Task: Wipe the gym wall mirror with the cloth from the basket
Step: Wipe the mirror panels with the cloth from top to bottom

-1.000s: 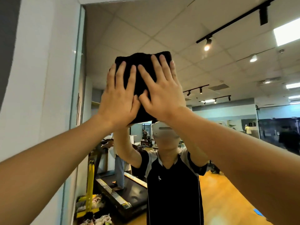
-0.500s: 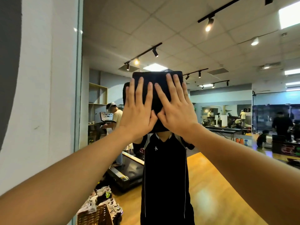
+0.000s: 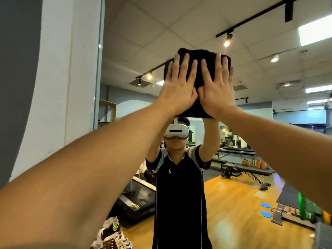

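Both hands lie flat and open on the cloth, fingers spread and pointing to twelve o'clock, palms pressing it against the mirror. Neither hand pinches or wraps the fabric; it is held only by the push of the palms. The left hand covers the cloth's nine o'clock half, the right hand its three o'clock half, and the two thumbs meet, touching or nearly so, over the cloth's middle.

The cloth is black, folded into a thick pad, and sits high on the glass, just above the reflected head. Its top edge shows beyond the fingertips at twelve o'clock; its lower edge shows under the wrists at six o'clock.

Both bare forearms reach up to it from the lower corners, the left from seven o'clock, the right from four o'clock.

In the mirror the person's reflection stands straight below the cloth, in a black shirt, arms raised to the same spot. At nine o'clock the mirror's edge meets a white wall. Near six o'clock, low in the frame, a basket shows partly, holding what look like shoes, though that corner is too cut off to be sure.
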Demonstrator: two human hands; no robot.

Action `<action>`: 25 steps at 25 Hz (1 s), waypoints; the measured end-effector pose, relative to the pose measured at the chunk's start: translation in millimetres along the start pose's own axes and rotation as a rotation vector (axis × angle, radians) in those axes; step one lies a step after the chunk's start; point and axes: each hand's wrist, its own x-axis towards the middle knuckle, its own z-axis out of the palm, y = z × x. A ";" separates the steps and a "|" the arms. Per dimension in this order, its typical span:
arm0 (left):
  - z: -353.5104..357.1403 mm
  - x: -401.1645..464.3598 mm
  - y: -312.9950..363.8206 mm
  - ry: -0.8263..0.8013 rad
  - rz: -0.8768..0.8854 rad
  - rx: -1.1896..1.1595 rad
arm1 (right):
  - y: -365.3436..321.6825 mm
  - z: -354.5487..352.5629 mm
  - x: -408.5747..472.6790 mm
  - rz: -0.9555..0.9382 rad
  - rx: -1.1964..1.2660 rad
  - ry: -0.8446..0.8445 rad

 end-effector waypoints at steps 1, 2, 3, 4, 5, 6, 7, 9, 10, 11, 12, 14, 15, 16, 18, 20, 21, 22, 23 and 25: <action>-3.8 8.5 -17.1 -0.004 -0.021 0.005 | -11.2 -0.9 18.9 -0.016 0.003 -0.005; -5.9 13.8 -37.1 -0.007 -0.050 0.007 | -25.9 -1.0 36.1 -0.037 0.003 -0.006; -6.8 13.7 -59.3 -0.004 -0.083 0.011 | -44.5 1.2 49.9 -0.064 0.005 -0.008; -6.3 7.7 -83.6 0.001 -0.113 0.023 | -67.3 4.5 59.4 -0.099 0.014 -0.009; -5.3 -4.6 -109.4 0.006 -0.132 0.037 | -93.6 9.0 63.1 -0.134 0.032 -0.006; -4.1 -22.6 -133.0 0.011 -0.139 0.044 | -120.2 14.6 60.0 -0.169 0.050 0.004; -2.9 -45.1 -153.9 0.018 -0.135 0.049 | -146.1 21.4 51.6 -0.204 0.069 0.017; -0.9 -100.0 -186.2 0.018 -0.117 0.059 | -194.0 36.0 23.1 -0.267 0.131 0.024; 1.3 -127.0 -195.3 0.008 -0.109 0.055 | -211.1 41.7 6.5 -0.293 0.155 0.025; 3.6 -150.0 -199.2 -0.003 -0.104 0.045 | -222.3 46.7 -8.7 -0.309 0.165 0.026; 6.1 -167.1 -198.2 -0.016 -0.105 0.032 | -228.1 50.2 -21.2 -0.321 0.165 0.027; 10.0 -189.1 -187.1 -0.036 -0.120 0.022 | -227.9 52.5 -42.3 -0.354 0.174 0.019; 12.1 -197.5 -180.7 -0.044 -0.120 0.032 | -225.5 52.9 -53.1 -0.371 0.176 0.013; 15.0 -207.1 -174.9 -0.049 -0.117 0.044 | -223.6 53.8 -65.7 -0.383 0.173 0.003; 22.8 -232.4 -162.2 -0.051 -0.110 0.034 | -220.4 55.6 -96.5 -0.389 0.176 -0.025; 29.9 -257.5 -147.3 -0.048 -0.115 -0.016 | -216.0 57.2 -125.6 -0.392 0.172 -0.046; 32.0 -267.6 -139.2 -0.048 -0.115 -0.042 | -213.5 57.9 -137.2 -0.396 0.165 -0.054; 33.7 -274.7 -131.2 -0.049 -0.116 -0.060 | -210.5 58.6 -145.5 -0.399 0.154 -0.059; 35.8 -277.7 -123.0 -0.047 -0.121 -0.072 | -206.0 59.4 -150.9 -0.402 0.139 -0.062; 38.9 -276.2 -109.0 -0.032 -0.139 -0.089 | -196.7 60.7 -157.7 -0.397 0.124 -0.060</action>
